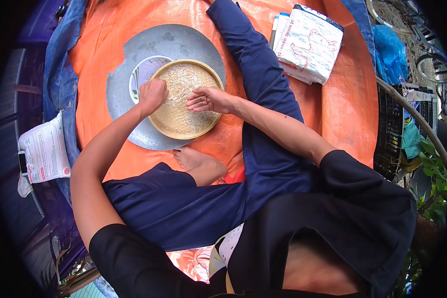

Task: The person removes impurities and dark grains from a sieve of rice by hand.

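A round, tan-rimmed sieve (186, 135) holds pale grains (181, 114) that look like broken rice; its mesh is too fine to make out. My left hand (154, 94) is closed on the left rim of it. Over the grains, toward the right side, my right hand (208, 99) has its fingers stretched out and slightly bent, with nothing visible in them. Partly under the sieve lies a white plate with green leaf marks (138, 79). Both rest over a large grey metal tray (134, 130), whose middle is hidden.
An orange tarp (97, 74) covers the ground. Folded printed sacks (310, 44) lie at the upper right, beyond my outstretched leg (253, 54). My bare foot (196, 161) is close to the tray's lower edge. A white packet (45, 149) sits at the left; black crates (390, 119) stand at the right.
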Tool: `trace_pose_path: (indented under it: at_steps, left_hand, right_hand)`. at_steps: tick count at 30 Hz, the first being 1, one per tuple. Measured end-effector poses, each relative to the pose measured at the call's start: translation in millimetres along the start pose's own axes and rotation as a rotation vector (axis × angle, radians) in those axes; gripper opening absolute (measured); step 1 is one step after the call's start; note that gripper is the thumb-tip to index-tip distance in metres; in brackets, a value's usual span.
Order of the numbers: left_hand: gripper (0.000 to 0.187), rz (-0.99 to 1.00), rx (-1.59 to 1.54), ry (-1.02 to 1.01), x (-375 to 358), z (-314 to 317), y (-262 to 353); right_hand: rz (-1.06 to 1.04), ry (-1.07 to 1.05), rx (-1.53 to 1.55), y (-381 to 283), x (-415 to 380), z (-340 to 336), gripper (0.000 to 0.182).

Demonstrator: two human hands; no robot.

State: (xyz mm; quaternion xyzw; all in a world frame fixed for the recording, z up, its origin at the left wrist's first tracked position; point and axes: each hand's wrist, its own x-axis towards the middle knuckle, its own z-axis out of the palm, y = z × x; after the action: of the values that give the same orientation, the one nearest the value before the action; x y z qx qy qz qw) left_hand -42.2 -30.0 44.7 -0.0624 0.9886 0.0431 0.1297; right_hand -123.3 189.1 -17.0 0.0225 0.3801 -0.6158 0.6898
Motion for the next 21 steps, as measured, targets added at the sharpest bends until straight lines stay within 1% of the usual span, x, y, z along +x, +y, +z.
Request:
trace_pose_path:
  at_steps: [6,9,11,14,19,21]
  left_hand:
    - [0.014,0.195,0.141,0.012,1.0,8.5,-1.7]
    - [0.012,0.232,0.177,0.0,2.0,10.6,-1.7]
    - [0.01,0.307,0.226,0.029,4.3,20.0,-3.5]
    - [0.007,0.424,0.311,0.031,2.7,14.4,-6.0]
    - [0.008,0.556,0.437,0.037,0.5,10.6,-6.6]
    - [0.008,0.563,0.479,0.035,-1.5,11.1,-6.3]
  right_hand:
    - [-0.02,0.003,-0.001,-2.1,-4.5,3.2,0.04]
    - [-0.026,-0.003,-0.003,-2.8,-6.7,3.7,0.039]
    - [-0.025,-0.003,-0.009,-3.2,-6.2,2.5,0.04]
    - [-0.003,-0.011,-0.023,-2.1,-2.6,2.0,0.041]
    - [0.012,-0.018,-0.034,-2.3,-3.2,3.1,0.04]
    - [0.017,-0.009,-0.031,-2.1,-4.2,3.4,0.04]
